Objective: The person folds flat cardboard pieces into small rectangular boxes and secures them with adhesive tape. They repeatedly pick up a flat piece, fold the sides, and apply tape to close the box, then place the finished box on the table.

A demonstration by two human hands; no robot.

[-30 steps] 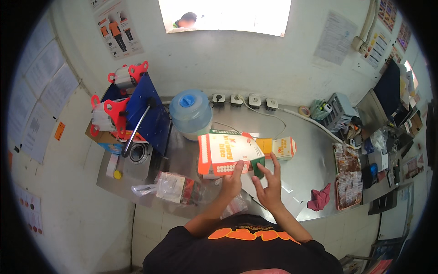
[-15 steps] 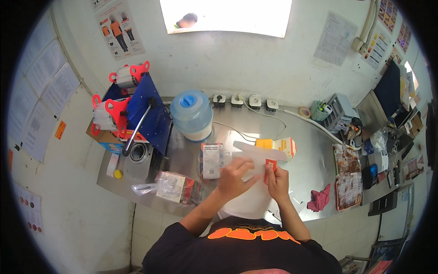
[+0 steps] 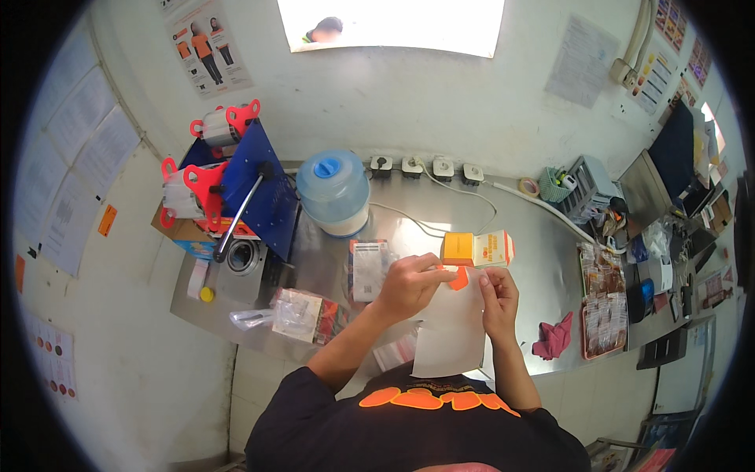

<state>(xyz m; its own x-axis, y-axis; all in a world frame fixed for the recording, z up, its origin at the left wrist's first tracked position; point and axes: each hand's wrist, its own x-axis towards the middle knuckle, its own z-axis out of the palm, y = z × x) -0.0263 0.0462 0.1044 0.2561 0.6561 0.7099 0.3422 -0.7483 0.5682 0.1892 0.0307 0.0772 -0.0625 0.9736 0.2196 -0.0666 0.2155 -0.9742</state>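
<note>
A white sheet (image 3: 452, 338), looking like paper or a sticker backing, hangs between my hands over the near edge of the steel table. My right hand (image 3: 499, 305) pinches its upper right edge between thumb and fingers. My left hand (image 3: 410, 289) is closed, its fingertips at the edge of a small orange-red label (image 3: 458, 278) lying at the top of the sheet. Whether the label is stuck on or loose I cannot tell. Just beyond the hands lies an opened yellow carton (image 3: 458, 248). Left of my left hand, a flat printed packet (image 3: 368, 271) rests on the table.
A blue water jug (image 3: 334, 193) and a blue sealing machine (image 3: 255, 197) with a lever stand at the left. Plastic-wrapped packets (image 3: 307, 315) lie near the front edge. To the right are a crumpled red cloth (image 3: 552, 337) and a tray of small sachets (image 3: 604, 303).
My left hand's spread fingers have closed at the orange-red label. The label has moved from my right hand to my left fingertips, and the white sheet now hangs lower, uncovering the yellow carton.
</note>
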